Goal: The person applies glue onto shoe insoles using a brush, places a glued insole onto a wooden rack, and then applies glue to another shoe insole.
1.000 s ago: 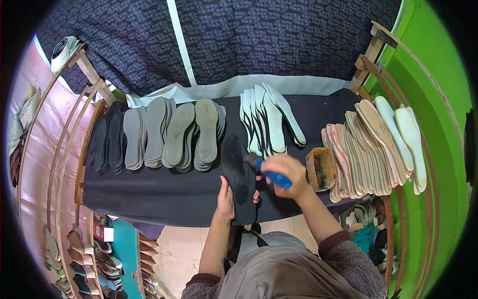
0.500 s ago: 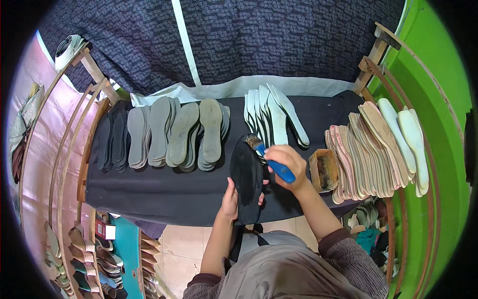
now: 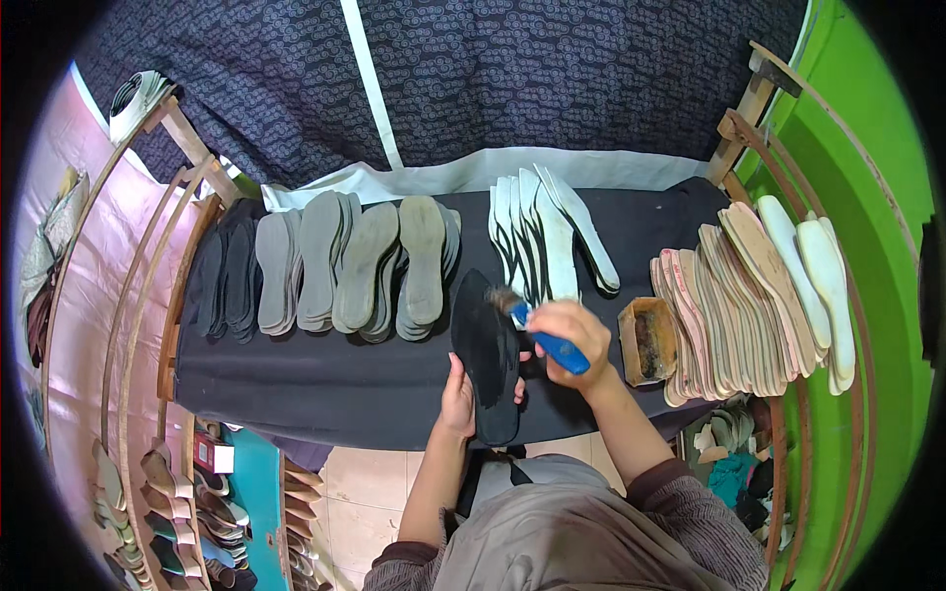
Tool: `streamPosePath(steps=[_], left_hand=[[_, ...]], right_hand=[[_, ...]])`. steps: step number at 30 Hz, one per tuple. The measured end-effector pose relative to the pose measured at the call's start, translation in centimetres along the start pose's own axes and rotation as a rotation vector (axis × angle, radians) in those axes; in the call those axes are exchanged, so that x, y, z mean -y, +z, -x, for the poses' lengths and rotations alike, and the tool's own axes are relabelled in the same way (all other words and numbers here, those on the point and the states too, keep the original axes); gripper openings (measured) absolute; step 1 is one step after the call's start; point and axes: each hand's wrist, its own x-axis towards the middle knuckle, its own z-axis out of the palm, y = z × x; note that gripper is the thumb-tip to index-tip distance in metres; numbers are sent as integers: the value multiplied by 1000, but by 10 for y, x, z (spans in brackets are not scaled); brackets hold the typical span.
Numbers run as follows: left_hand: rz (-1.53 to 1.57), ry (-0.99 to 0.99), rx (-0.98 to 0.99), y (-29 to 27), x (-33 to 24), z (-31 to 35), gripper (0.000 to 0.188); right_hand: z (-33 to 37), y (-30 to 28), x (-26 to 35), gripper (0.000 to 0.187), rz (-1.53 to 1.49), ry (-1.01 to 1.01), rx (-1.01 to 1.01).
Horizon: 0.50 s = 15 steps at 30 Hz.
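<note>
My left hand (image 3: 457, 396) grips a black shoe insole (image 3: 485, 364) near its lower end, thumb on the left edge and fingertips showing on the right. The insole's face is partly coated with something dark and shiny. In my right hand (image 3: 572, 340) is a paintbrush with a blue handle (image 3: 560, 351); its bristles (image 3: 505, 299) are over the insole's upper right edge, and whether they touch it I cannot tell. To the right of that hand stands an open box (image 3: 647, 341) with dark stains inside.
White insoles (image 3: 554, 236) lie fanned out beyond my hands. Grey insole stacks (image 3: 424, 261) and black ones (image 3: 242, 271) line the left. Tan and pink insoles (image 3: 739, 305) fill the right. A black cloth (image 3: 296, 379) covers the table, and wooden rails (image 3: 855, 414) flank it.
The brush has moved from the insole's top tip slightly down and to the right along its edge. My left hand still holds the insole in nearly the same place.
</note>
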Motion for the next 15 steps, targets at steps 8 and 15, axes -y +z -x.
streamPosePath(steps=[8, 15], left_hand=[[63, 194, -277, 9, -5, -8, 79], [105, 137, -127, -14, 1, 2, 79]], right_hand=[[15, 11, 16, 30, -295, 114, 286], [-2, 15, 15, 31, -179, 211, 220]])
